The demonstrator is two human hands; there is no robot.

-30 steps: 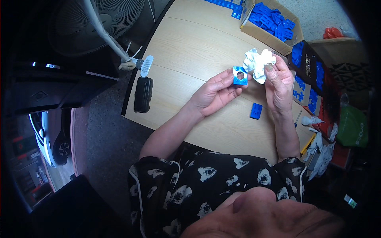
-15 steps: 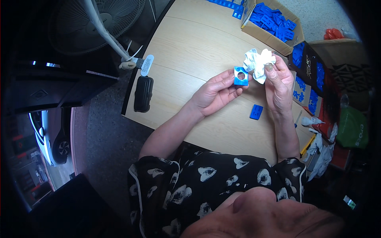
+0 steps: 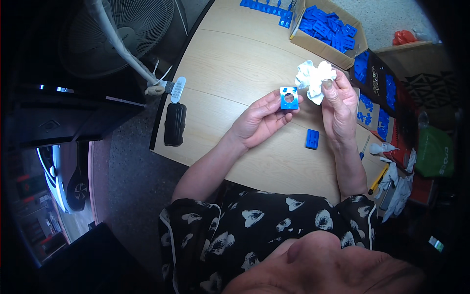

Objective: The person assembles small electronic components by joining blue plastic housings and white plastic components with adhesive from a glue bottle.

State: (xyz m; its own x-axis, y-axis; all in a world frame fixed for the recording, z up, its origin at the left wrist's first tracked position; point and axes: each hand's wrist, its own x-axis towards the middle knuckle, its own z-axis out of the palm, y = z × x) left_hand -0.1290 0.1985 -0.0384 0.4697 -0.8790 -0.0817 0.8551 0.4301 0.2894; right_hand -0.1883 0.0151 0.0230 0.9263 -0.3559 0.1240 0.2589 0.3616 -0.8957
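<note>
Between thumb and fingers, my left hand [image 3: 264, 117] grips a small blue rectangular plastic part [image 3: 289, 105] with a round hole through it, raised above the table. Light glints off its upper face. Just right of it, my right hand [image 3: 338, 100] pinches a crumpled white cloth or tissue [image 3: 312, 81]; its edge comes close to the part, and I cannot tell if they touch. Below and between my hands, a second blue rectangular piece [image 3: 312, 139] lies on the wooden table [image 3: 230, 68].
A cardboard box [image 3: 323, 51] heaped with blue parts stands at the far right, with a row of blue pieces [image 3: 267, 8] beside it. A black case [image 3: 175, 124] lies at the left edge. Right of my arm are a screwdriver [image 3: 363, 151], a small bottle [image 3: 383, 148] and a yellow-handled tool [image 3: 378, 179].
The whole view has shifted slightly. The held blue part now faces me more squarely, and the white cloth has turned a little; both hands keep their grips.
</note>
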